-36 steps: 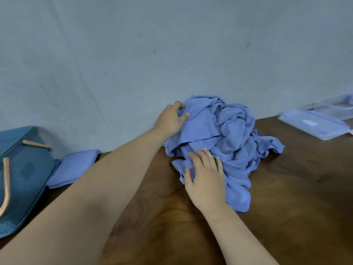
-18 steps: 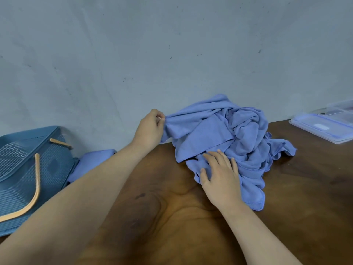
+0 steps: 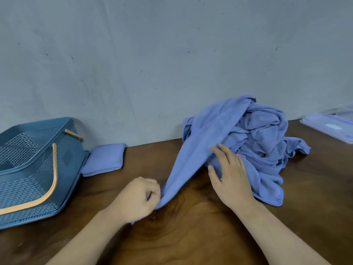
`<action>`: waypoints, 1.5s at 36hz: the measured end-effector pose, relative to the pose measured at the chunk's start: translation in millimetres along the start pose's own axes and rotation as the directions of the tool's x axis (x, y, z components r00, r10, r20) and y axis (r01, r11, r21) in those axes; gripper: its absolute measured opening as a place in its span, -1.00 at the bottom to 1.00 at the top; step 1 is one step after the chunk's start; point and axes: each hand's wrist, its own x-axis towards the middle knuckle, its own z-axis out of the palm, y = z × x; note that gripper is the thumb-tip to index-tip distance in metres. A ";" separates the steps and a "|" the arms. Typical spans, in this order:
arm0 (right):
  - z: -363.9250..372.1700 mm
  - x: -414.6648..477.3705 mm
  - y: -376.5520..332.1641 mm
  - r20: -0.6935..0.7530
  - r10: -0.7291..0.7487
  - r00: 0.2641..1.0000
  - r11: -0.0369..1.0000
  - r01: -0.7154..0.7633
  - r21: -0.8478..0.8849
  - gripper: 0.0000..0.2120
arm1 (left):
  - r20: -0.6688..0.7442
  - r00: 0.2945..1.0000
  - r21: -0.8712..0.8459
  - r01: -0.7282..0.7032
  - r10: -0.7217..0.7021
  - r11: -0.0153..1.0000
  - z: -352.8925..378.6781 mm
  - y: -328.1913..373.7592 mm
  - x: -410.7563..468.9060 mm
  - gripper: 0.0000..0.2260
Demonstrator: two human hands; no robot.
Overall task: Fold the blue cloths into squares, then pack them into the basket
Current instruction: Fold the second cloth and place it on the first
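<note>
Cloth (image 3: 193,159) is now stretching out of the pile (image 3: 263,134) across the desk (image 3: 191,236), nearer than before. Left grip (image 3: 137,199) is clenching its corner while right grip (image 3: 229,176), released, is pressing the pile, freeing one for folding.

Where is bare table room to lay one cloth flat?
Bare wood shows between the folded cloth and the stretched cloth, and right of the pile, nearer than the plastic lid. It is crowded around the left hand and right hand.
</note>
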 end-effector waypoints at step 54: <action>-9.2 -0.8 -51.7 0.340 0.007 0.941 0.819 -0.200 0.537 -0.75 | 0.095 0.979 0.004 -0.179 0.177 0.984 43.2 -4.8 -0.8 -0.59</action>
